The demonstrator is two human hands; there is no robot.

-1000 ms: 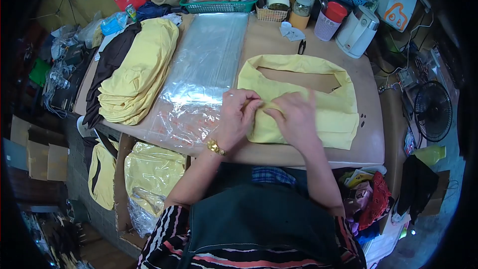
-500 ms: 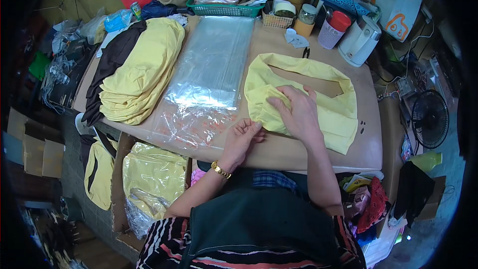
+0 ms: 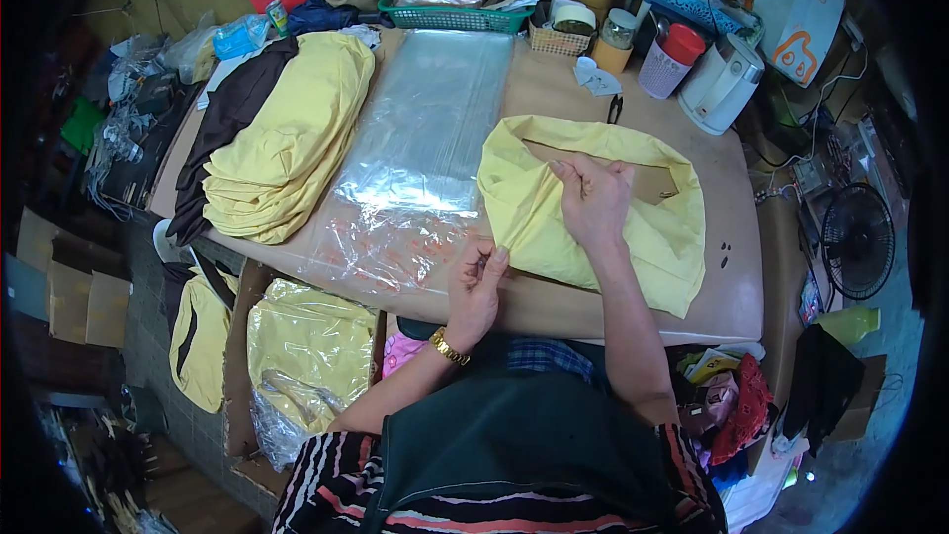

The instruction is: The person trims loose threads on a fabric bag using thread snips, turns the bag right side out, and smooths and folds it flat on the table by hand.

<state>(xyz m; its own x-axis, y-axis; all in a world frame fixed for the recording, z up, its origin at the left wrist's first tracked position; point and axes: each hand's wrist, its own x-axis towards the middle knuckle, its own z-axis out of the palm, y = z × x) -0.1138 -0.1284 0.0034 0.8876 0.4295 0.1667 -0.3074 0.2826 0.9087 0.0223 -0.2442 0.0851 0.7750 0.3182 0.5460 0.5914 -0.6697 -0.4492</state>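
A yellow cloth piece (image 3: 647, 247), shaped like a sling bag with a wide loop, lies on the table in front of me. My left hand (image 3: 476, 287) pinches its lower left edge between thumb and finger. Higher up, near the loop's opening, my right hand (image 3: 595, 203) is closed on a raised fold of the same cloth. Folds run between the two hands. Just left of the cloth lies a stack of clear plastic bags (image 3: 430, 129), its crumpled near end close to my left hand.
Folded yellow cloth pieces (image 3: 287, 158) are piled at the left beside dark cloth (image 3: 232, 119). Small black tweezers-like snips (image 3: 615, 110) lie beyond the loop. A kettle (image 3: 722, 84) and a green basket (image 3: 455, 20) stand along the back. Below the table edge, a carton holds plastic-wrapped yellow cloth (image 3: 306, 336).
My right hand has moved up slightly and now pinches the cloth's upper fold, pulling it taut. The folded-over part has opened out. My left hand remains at the lower left edge.
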